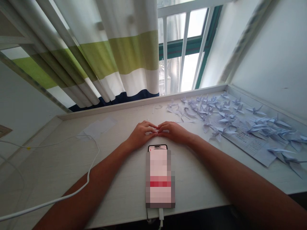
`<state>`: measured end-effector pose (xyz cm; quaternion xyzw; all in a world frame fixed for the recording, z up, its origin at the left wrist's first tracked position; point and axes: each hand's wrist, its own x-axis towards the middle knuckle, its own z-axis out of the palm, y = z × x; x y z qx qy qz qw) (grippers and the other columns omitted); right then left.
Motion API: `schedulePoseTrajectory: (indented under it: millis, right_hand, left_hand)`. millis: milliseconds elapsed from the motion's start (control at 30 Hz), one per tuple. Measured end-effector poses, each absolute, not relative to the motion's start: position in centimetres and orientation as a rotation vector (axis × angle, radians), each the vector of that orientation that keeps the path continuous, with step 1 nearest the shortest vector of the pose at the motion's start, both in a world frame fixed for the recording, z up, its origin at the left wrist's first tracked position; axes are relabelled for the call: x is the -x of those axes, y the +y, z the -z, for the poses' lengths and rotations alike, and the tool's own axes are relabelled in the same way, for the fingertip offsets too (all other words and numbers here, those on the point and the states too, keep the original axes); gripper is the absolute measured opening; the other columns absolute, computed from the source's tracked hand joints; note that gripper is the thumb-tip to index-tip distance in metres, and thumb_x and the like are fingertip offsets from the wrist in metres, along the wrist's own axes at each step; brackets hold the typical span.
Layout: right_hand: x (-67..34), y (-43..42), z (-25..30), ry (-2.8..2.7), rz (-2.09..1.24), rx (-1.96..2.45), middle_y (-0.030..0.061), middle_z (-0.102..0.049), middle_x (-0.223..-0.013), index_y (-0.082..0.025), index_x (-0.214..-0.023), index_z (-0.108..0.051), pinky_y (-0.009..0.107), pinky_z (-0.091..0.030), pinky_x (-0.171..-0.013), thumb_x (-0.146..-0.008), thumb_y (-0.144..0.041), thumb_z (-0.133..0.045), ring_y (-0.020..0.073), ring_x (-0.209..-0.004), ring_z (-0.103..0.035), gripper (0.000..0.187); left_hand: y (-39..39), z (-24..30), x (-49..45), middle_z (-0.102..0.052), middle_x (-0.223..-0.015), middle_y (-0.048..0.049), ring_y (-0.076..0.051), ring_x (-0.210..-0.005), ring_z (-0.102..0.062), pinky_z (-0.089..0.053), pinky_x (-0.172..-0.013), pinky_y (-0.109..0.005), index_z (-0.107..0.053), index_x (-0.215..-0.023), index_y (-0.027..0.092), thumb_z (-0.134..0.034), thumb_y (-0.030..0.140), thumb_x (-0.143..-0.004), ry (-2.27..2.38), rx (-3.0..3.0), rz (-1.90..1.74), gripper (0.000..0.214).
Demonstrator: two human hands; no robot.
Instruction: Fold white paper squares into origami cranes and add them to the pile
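Note:
Both of my hands meet over the white table, just beyond a phone. My left hand (142, 134) has its fingers bent and pinched on a small piece of white paper (157, 131). From the other side my right hand (171, 131) pinches the same paper. Most of the paper is hidden by the fingers, so its folds cannot be made out. Close below the hands lies the phone (158, 179), its screen lit and blurred, with a white cable plugged into its near end.
Many folded paper cranes (223, 111) spread over the right side of the white table (124, 191), some on a printed sheet (249, 140). Paper scraps (177, 111) lie at the back. Loose paper (96, 127) and a white cable (91, 166) are at left, the cable crossing my left forearm.

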<state>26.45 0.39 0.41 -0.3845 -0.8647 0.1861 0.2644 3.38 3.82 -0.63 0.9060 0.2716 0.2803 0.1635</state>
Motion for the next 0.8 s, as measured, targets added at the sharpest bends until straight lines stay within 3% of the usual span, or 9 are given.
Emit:
schedulePoseTrajectory:
  millis: [200,400,800]
  right_hand:
    - [-26.8,0.1,-0.6,-2.360,-0.430,1.054,0.0083,-0.075,-0.124,-0.024,-0.099,-0.081,0.045,-0.049,-0.107,-0.092,-0.023,-0.071,0.0285,-0.124,-0.065,0.012]
    - [-26.5,-0.1,-0.8,-2.332,-0.478,1.076,0.0056,-0.078,-0.108,-0.025,-0.098,-0.081,0.040,-0.053,-0.096,-0.093,-0.021,-0.069,0.0230,-0.101,-0.070,0.013]
    - [-26.3,0.2,-0.5,-2.318,-0.498,1.114,0.0079,-0.076,-0.105,-0.021,-0.098,-0.075,0.039,-0.052,-0.093,-0.098,-0.021,-0.059,0.0228,-0.100,-0.068,0.016]
  left_hand:
    - [3.6,0.1,-3.5,-0.077,-0.110,-0.0050,-0.023,-0.110,-0.065,-0.046,-0.097,-0.041,-0.076,-0.094,0.023,-0.061,0.028,-0.099,0.751,-2.819,-0.698,0.017]
    - [3.2,-0.6,-3.7,-0.077,-0.106,-0.0072,-0.022,-0.101,-0.068,-0.046,-0.094,-0.038,-0.072,-0.099,0.018,-0.054,0.026,-0.103,0.764,-2.849,-0.617,0.021]
    - [3.7,0.0,-3.4,-0.075,-0.101,-0.0051,-0.022,-0.097,-0.065,-0.046,-0.091,-0.038,-0.075,-0.095,0.022,-0.059,0.029,-0.100,0.755,-2.619,-0.674,0.019]
